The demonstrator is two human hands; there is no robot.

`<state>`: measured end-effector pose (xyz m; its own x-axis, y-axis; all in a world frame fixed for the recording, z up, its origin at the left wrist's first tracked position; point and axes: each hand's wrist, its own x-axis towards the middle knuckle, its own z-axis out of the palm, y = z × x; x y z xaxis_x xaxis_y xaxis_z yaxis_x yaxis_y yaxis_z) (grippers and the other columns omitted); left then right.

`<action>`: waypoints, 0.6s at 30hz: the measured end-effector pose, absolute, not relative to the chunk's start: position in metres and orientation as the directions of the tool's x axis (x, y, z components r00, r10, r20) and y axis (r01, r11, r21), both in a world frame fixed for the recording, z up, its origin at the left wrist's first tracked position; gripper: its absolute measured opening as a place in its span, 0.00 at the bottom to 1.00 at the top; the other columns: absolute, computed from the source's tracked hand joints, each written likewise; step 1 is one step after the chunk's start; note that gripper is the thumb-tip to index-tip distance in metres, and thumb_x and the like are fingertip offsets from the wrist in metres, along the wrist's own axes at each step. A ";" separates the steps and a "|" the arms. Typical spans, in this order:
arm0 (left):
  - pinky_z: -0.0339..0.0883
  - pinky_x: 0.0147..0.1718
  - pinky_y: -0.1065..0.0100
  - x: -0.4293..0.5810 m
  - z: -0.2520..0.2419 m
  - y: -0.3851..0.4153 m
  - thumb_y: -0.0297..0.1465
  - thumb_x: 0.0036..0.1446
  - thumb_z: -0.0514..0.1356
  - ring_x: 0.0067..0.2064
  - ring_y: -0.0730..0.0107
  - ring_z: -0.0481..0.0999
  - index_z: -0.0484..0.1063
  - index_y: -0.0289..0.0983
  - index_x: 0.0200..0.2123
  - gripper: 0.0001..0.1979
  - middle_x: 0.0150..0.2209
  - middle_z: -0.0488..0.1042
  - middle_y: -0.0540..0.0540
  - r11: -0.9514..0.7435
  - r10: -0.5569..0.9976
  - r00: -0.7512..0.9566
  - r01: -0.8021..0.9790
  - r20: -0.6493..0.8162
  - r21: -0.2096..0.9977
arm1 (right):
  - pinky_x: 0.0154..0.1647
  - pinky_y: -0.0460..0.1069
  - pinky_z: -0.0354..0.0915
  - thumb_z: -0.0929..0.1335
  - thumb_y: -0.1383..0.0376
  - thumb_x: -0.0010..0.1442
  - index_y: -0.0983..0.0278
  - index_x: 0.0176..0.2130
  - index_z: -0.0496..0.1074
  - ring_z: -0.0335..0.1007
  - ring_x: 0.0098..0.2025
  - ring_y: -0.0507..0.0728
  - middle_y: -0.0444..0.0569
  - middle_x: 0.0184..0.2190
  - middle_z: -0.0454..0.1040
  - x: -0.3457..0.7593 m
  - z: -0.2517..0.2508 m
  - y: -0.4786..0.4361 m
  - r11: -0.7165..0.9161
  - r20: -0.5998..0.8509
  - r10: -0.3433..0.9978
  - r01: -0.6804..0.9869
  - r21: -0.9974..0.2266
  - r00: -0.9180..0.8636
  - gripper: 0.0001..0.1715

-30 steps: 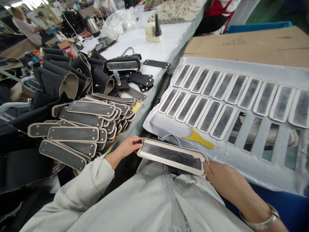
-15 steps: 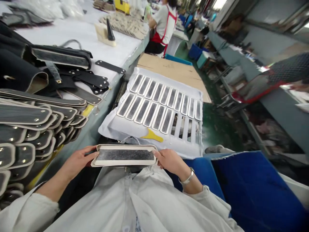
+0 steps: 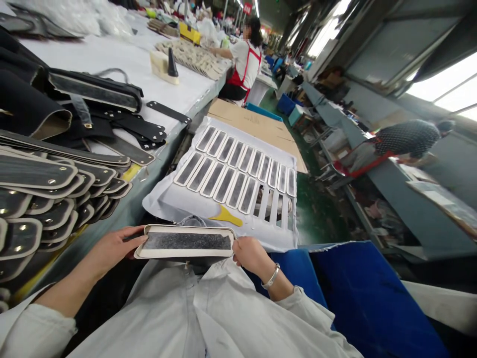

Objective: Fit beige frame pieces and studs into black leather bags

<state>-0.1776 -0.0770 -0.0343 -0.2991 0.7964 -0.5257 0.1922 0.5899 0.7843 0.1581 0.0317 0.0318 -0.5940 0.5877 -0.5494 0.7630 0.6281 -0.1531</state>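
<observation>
In front of my body I hold a dark bag, its long base (image 3: pixel 186 241) facing up. The base has a cream rim around a mottled dark-grey strip. My left hand (image 3: pixel 118 248) grips the left end, thumb and fingers on the rim. At the right end my right hand (image 3: pixel 252 255) is closed on the corner, with a metal bangle on the wrist. Just beyond lies a yellow scraper-like tool (image 3: pixel 226 216) on a pale cloth-covered board (image 3: pixel 167 199). Two rows of grey strips with white borders (image 3: pixel 213 175) lie on that board.
Stacked grey straps with studs (image 3: pixel 40 171) and black bag pieces (image 3: pixel 95 89) cover the left table. A cream block with a black cone (image 3: pixel 164 69) stands farther back. Cardboard (image 3: pixel 253 119) lies beyond the board; blue bins (image 3: pixel 372 293) are at right. Two people work farther off.
The view has tilted up and swung slightly right, so the board and table appear shifted. Both hands still hold the bag; my right fingers look more curled at its corner.
</observation>
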 end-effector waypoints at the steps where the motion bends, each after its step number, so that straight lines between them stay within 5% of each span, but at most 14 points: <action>1: 0.71 0.31 0.65 -0.177 -0.031 -0.078 0.44 0.47 0.61 0.30 0.64 0.75 0.70 0.34 0.48 0.27 0.33 0.77 0.45 0.559 0.822 -0.321 0.305 -0.469 0.771 | 0.35 0.47 0.65 0.62 0.75 0.57 0.75 0.32 0.74 0.74 0.30 0.56 0.61 0.31 0.77 0.159 0.030 0.032 0.615 -0.549 0.591 0.771 -0.168 -0.591 0.11; 4: 0.69 0.45 0.57 -0.159 -0.015 -0.083 0.44 0.54 0.56 0.43 0.56 0.74 0.71 0.36 0.46 0.22 0.46 0.73 0.42 0.320 0.922 -0.386 0.699 -0.039 0.640 | 0.35 0.47 0.65 0.62 0.74 0.58 0.75 0.33 0.74 0.75 0.30 0.57 0.62 0.31 0.77 0.160 0.024 0.033 0.553 -0.559 0.601 0.803 -0.224 -0.570 0.12; 7: 0.59 0.56 0.57 -0.109 -0.003 -0.079 0.38 0.61 0.54 0.52 0.59 0.68 0.69 0.38 0.48 0.16 0.49 0.71 0.43 -0.138 0.932 -0.039 0.880 0.359 0.453 | 0.36 0.48 0.66 0.62 0.73 0.59 0.75 0.35 0.74 0.75 0.31 0.57 0.62 0.31 0.77 0.163 0.020 0.036 0.461 -0.585 0.603 0.835 -0.300 -0.543 0.12; 9: 0.60 0.54 0.59 -0.069 -0.001 -0.068 0.36 0.60 0.56 0.53 0.61 0.67 0.68 0.39 0.50 0.16 0.53 0.70 0.45 -0.443 0.875 0.305 0.819 0.377 0.366 | 0.35 0.47 0.67 0.61 0.70 0.62 0.73 0.36 0.73 0.75 0.32 0.56 0.62 0.32 0.78 0.165 0.018 0.038 0.382 -0.603 0.606 0.854 -0.352 -0.519 0.13; 11: 0.61 0.51 0.60 -0.037 -0.003 -0.052 0.34 0.58 0.58 0.53 0.60 0.67 0.67 0.37 0.52 0.19 0.56 0.68 0.44 -0.511 0.857 0.444 0.799 0.262 0.318 | 0.33 0.45 0.68 0.58 0.65 0.65 0.71 0.35 0.72 0.76 0.31 0.55 0.60 0.32 0.78 0.168 0.016 0.039 0.291 -0.620 0.608 0.866 -0.406 -0.495 0.17; 15: 0.62 0.45 0.61 -0.012 -0.009 -0.029 0.32 0.59 0.57 0.51 0.60 0.68 0.69 0.37 0.51 0.16 0.55 0.69 0.43 -0.497 0.867 0.487 0.832 0.101 0.247 | 0.28 0.44 0.69 0.47 0.55 0.68 0.69 0.31 0.70 0.76 0.28 0.53 0.59 0.32 0.78 0.175 0.011 0.040 0.097 -0.663 0.595 0.859 -0.502 -0.455 0.35; 18: 0.61 0.45 0.62 -0.014 -0.010 -0.028 0.31 0.61 0.54 0.50 0.62 0.68 0.69 0.38 0.51 0.15 0.55 0.68 0.44 -0.488 0.872 0.482 0.841 0.088 0.234 | 0.25 0.46 0.70 0.45 0.51 0.67 0.69 0.29 0.70 0.75 0.26 0.54 0.60 0.30 0.78 0.180 0.008 0.042 -0.208 -0.716 0.570 0.772 -0.601 -0.404 0.39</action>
